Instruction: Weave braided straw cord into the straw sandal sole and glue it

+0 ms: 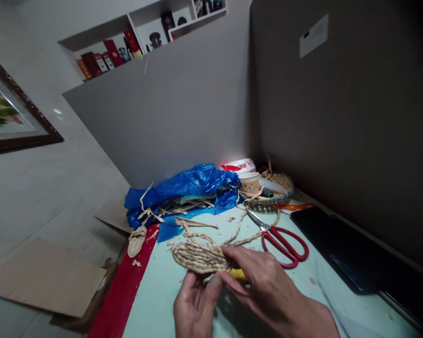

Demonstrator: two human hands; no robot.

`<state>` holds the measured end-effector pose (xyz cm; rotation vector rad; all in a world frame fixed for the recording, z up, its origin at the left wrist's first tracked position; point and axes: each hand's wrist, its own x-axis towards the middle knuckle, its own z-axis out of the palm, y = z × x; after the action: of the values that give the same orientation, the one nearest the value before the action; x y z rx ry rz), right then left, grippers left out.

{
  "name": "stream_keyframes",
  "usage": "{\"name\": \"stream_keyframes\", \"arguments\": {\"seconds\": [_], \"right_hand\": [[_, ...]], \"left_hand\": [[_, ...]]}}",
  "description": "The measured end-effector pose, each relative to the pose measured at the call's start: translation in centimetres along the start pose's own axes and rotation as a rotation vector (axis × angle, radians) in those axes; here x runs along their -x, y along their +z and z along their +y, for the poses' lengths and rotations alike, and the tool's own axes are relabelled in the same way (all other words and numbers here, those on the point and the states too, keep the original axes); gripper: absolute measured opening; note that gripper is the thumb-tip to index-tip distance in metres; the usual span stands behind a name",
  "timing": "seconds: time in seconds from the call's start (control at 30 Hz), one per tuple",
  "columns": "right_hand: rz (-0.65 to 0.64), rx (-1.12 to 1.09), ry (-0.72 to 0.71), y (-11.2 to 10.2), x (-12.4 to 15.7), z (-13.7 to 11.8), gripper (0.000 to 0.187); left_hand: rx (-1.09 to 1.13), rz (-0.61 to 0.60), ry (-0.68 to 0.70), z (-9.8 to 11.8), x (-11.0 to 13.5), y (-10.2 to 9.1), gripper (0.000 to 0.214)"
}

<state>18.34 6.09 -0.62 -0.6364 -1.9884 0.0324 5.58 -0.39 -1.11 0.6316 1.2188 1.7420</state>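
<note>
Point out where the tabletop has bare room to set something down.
One patch is pale green tabletop between the red strip and the left hand; another, lightly flecked, lies between the scissors and the black panel. It is crowded at the back: blue bag, paper cup, basket.

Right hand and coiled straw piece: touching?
Touching. The head view shows the right hand pinching the right end of the coiled straw piece, overlapping its edge with no gap.

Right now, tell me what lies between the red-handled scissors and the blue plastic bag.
Braided cord and scattered pale scraps lie on the light green tabletop between the scissors and the blue bag, as the head view shows.
</note>
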Motion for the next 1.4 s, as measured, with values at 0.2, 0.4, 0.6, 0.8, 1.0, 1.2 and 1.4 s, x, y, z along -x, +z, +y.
{"name": "stream_keyframes", "arguments": {"seconds": [0.2,0.4,0.6,0.8,1.0,1.2,1.4], "right_hand": [[0.024,-0.011,-0.072,-0.1,0.1,-1.0,0.036],[0.025,-0.113,0.131,-1.3,-1.0,0.2,0.045],[0.024,-0.22,0.322,-2.8,-1.3,2.2,0.045],[-0.061,-0.477,0.48,-2.9,-1.7,3.5,0.015],[-0.177,-0.555,0.624,-3.0,-2.1,3.5,0.02],[-0.238,-0.592,0.609,-2.5,-1.3,2.8,0.029],[-0.243,-0.436,0.304,-1.3,0.4,1.0,0.044]], "left_hand": [[-0.04,0.093,0.095,1.2,0.1,1.5,0.043],[0.054,-0.142,-0.101,4.1,-0.7,1.1,0.033],[0.2,-0.268,-0.287,3.9,-1.7,-0.6,0.011],[0.393,-0.315,-0.446,3.5,-2.1,-1.9,0.023],[0.42,-0.302,-0.464,3.2,-1.9,-2.2,0.026],[0.397,-0.276,-0.453,2.5,-2.0,-2.4,0.029],[0.243,-0.251,-0.473,2.2,-1.6,-2.3,0.018]]}}
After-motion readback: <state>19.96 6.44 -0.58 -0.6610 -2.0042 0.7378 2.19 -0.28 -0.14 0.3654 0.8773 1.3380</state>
